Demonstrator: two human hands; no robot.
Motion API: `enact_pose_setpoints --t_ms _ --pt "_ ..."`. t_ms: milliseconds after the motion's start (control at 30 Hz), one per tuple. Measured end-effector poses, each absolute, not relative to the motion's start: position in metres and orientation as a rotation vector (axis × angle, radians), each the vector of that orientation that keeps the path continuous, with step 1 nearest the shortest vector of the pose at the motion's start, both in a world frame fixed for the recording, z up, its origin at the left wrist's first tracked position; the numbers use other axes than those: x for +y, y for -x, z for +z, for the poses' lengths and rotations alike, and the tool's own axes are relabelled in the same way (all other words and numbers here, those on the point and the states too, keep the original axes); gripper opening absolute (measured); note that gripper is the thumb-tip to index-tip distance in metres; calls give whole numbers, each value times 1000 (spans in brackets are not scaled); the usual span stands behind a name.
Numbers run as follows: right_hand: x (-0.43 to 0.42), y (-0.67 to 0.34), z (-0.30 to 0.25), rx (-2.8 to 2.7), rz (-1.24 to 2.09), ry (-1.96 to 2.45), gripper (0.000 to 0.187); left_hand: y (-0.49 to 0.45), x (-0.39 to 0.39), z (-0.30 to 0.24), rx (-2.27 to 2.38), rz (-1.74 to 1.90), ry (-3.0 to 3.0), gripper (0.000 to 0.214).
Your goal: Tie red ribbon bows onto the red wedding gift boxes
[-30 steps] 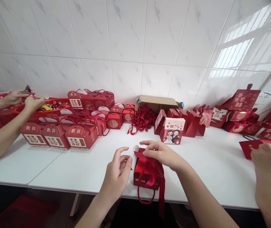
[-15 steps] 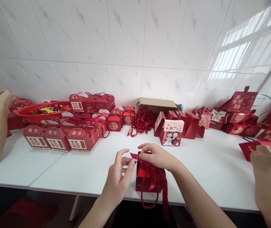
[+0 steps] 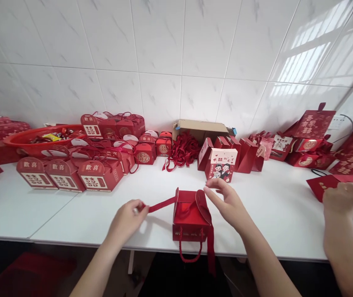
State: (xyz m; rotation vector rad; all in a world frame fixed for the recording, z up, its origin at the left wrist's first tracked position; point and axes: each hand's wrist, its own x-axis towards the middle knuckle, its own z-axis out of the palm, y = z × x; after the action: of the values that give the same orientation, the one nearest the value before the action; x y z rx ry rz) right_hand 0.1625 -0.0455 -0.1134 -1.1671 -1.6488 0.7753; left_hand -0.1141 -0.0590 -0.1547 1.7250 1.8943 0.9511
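Note:
A small red gift box (image 3: 190, 232) with a rope handle stands at the table's front edge, its rounded top flaps apart. My left hand (image 3: 129, 218), to the left of it, pinches the end of a dark red ribbon (image 3: 163, 203) that stretches taut to the box. Another length of ribbon hangs down the box's right side, past the table edge. Just right of the box, my right hand (image 3: 226, 204) hovers with fingers apart and nothing in them. Behind it stands a white-and-red box (image 3: 222, 163) with a cartoon couple.
Several finished-looking red boxes (image 3: 97, 175) stand at the left, before a red basin (image 3: 12, 140) of sweets. A heap of red ribbons (image 3: 185, 149) spills from a cardboard box (image 3: 205, 126). At right, another person's hand (image 3: 342, 200) holds a red box.
My left hand has moved left, drawing the ribbon out straight. My right hand has lifted off the box to its right, and the ribbon loop over the top is gone.

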Motion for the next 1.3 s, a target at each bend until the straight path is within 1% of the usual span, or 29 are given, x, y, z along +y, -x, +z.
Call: enact_pose_setpoints --t_ms 67,133,167,233,333,433,533,667,800,933,1033,1133,1300 --pt "-48 -174 -130 -1607 814 1205 28 134 -58 -167 2145 800 -1761 23" --pt "-51 -179 -143 -1611 933 1210 33 138 -57 -170 2230 900 -1785 18" --pt "-53 -180 -147 -1619 1011 1193 35 133 -57 -168 2180 1007 -1783 20" --pt "-57 -179 -152 -1613 1178 1142 37 114 -57 -158 1928 1156 -1729 25" --pt "-63 -175 -154 -1556 1392 1120 38 80 -58 -137 1492 1070 -1581 33" --pt "-66 -174 -156 -1548 1496 1172 44 59 -58 -125 1253 927 -1412 40" --pt "-68 -175 -158 -1614 1454 1128 48 57 -56 -126 1146 877 -1270 41" --pt "-71 -172 -155 -1557 1526 978 34 63 -56 -128 1117 894 -1211 31" --pt "-70 -170 -150 -1413 1644 886 32 67 -55 -126 1045 918 -1190 29" --pt "-63 -176 -146 -1321 1646 902 33 72 -51 -121 993 927 -1170 30" --pt "-60 -181 -138 -1465 1602 1038 36 73 -47 -114 999 892 -1199 28" --pt "-58 -184 -128 -1672 1481 1179 46 73 -43 -106 1008 921 -1254 30" --pt "-50 -190 -113 -1728 1236 1257 47 68 -39 -94 1166 951 -1381 36"
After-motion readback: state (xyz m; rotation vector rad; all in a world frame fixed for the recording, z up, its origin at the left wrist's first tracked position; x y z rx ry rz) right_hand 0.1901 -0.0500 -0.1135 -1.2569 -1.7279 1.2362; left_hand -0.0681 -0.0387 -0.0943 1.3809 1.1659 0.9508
